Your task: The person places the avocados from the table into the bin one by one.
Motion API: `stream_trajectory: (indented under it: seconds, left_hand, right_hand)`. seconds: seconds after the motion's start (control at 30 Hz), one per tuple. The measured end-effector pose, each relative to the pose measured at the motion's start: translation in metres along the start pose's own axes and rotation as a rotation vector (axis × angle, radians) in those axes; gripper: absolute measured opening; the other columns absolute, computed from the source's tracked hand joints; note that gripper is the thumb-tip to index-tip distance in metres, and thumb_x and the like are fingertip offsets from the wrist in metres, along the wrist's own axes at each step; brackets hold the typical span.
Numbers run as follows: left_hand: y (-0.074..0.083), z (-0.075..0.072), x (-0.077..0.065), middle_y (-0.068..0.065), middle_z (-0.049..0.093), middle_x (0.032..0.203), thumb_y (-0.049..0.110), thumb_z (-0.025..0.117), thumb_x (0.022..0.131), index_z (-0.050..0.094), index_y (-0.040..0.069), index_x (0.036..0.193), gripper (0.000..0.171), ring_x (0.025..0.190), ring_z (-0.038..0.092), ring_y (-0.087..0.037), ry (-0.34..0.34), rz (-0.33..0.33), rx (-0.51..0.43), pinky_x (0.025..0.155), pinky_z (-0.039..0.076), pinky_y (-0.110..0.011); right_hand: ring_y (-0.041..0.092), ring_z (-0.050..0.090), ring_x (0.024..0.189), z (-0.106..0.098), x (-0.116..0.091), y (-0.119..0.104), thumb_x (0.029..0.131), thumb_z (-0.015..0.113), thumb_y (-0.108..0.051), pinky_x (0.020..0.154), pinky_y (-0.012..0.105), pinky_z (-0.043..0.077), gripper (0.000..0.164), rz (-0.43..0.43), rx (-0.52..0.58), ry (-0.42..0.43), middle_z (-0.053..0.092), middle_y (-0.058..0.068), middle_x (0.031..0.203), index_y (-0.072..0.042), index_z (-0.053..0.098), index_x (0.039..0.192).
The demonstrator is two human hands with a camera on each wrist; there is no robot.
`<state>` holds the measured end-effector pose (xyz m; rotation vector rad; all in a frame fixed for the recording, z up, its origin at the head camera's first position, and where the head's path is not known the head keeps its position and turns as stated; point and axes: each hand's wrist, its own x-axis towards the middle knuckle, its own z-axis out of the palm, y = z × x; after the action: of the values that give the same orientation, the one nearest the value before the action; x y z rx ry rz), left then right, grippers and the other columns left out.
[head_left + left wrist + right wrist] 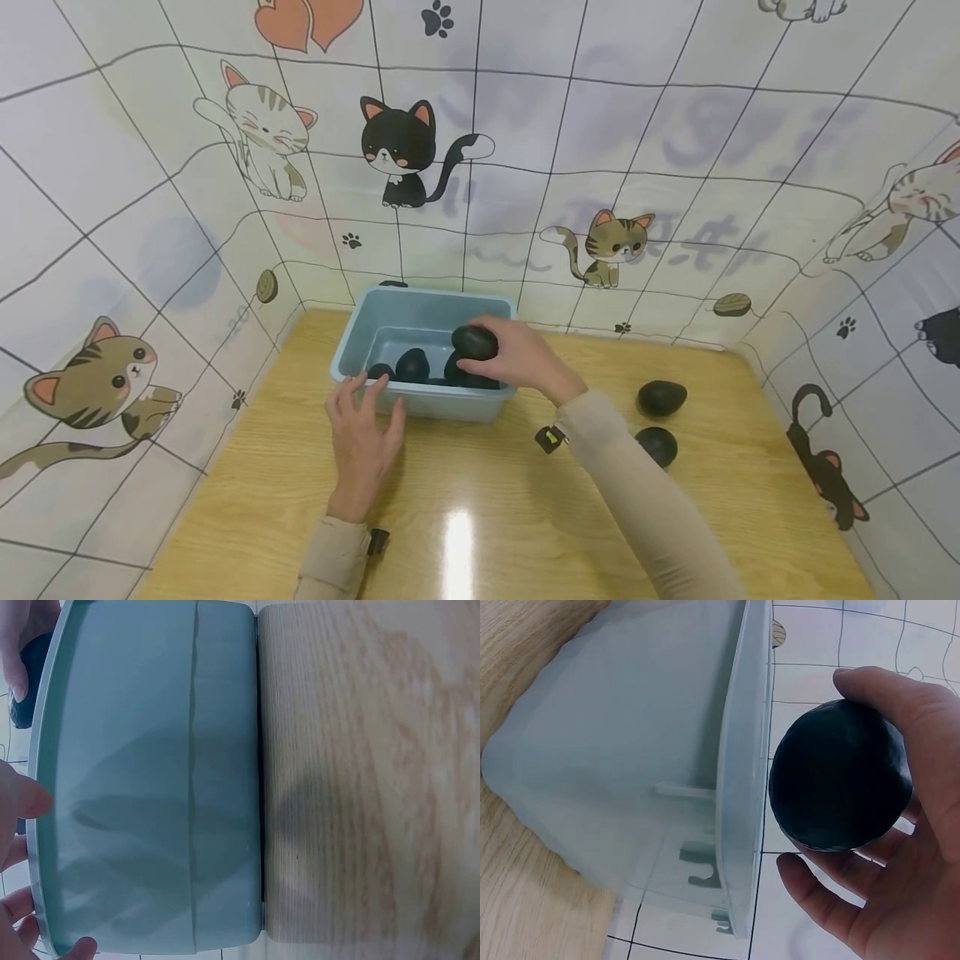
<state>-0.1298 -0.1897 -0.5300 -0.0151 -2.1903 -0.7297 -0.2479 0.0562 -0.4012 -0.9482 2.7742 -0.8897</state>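
Right hand point(521, 354)'s got its fingers curled round a dark avocado point(474, 342), over the blue tub point(450, 407)'s right end (loose avocados point(412, 367) sitting inside). Left hand point(363, 442)'s at the near rim, fingers spread apart. Two other avocados point(662, 398) are on the table point(262, 500).

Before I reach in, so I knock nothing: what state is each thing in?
Bin: upright, uncovered
Avocados inside: loose
Raised avocado: gripped, over the bin
Two avocados: lying loose on the table
Left hand: fingers spread at the near rim
Right hand: holding the raised avocado
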Motion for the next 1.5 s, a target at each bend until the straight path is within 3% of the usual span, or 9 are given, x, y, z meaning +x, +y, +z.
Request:
stream_trajectory:
  seconds: [0.33,0.5,0.63,0.97,1.17,1.5]
  left_hand:
    - [-0.001,-0.001,0.0,-0.03,0.057,0.14,0.02,0.076,0.094,0.069,0.003,0.127,0.038,0.132,0.045,-0.051,-0.009,-0.001,0.012,0.101,0.044,-0.063]
    - [-0.001,-0.002,-0.001,-0.029,0.056,0.141,0.023,0.073,0.097,0.068,0.004,0.128,0.037,0.133,0.044,-0.051,-0.031,-0.011,0.01,0.102,0.043,-0.063]
    - [-0.002,-0.002,0.0,-0.029,0.057,0.14,0.022,0.074,0.096,0.069,0.004,0.128,0.037,0.132,0.045,-0.05,-0.024,-0.002,0.012,0.102,0.043,-0.063]
    - [-0.001,-0.002,0.0,-0.029,0.058,0.139,0.02,0.075,0.095,0.069,0.004,0.127,0.037,0.132,0.045,-0.05,-0.024,-0.004,0.007,0.102,0.042,-0.064]
    - [0.0,-0.001,-0.001,-0.029,0.058,0.139,0.021,0.076,0.094,0.07,0.003,0.125,0.037,0.131,0.046,-0.051,-0.013,-0.001,0.014,0.101,0.044,-0.064]
    - [0.0,-0.002,-0.001,-0.03,0.059,0.138,0.021,0.076,0.093,0.069,0.003,0.125,0.037,0.131,0.046,-0.051,-0.005,0.004,0.019,0.101,0.044,-0.065]
  right_hand:
    - [0.019,0.07,0.101,-0.001,0.003,-0.003,0.091,0.08,-0.052,0.086,0.042,0.059,0.061,-0.008,0.017,0.004,0.073,0.001,0.124,-0.021,0.064,0.141]
    - [0.025,0.07,0.118,-0.002,0.002,-0.005,0.094,0.077,-0.05,0.097,0.047,0.059,0.068,0.003,0.028,0.025,0.07,0.005,0.137,-0.019,0.057,0.151]
    - [0.028,0.066,0.128,-0.003,-0.001,-0.005,0.097,0.073,-0.049,0.104,0.051,0.055,0.063,-0.006,0.047,0.059,0.069,0.006,0.14,-0.017,0.059,0.15]
    - [0.03,0.07,0.12,0.016,-0.012,0.018,0.101,0.071,-0.043,0.096,0.046,0.059,0.045,0.02,0.077,0.08,0.073,0.002,0.133,-0.016,0.069,0.136]
    - [0.032,0.071,0.118,0.014,-0.014,0.019,0.099,0.074,-0.038,0.096,0.048,0.059,0.041,0.022,0.121,0.135,0.074,0.004,0.13,-0.015,0.071,0.132]
    - [0.027,0.07,0.118,0.013,-0.018,0.026,0.099,0.075,-0.035,0.098,0.045,0.059,0.037,0.057,0.154,0.15,0.075,0.003,0.129,-0.015,0.072,0.13]
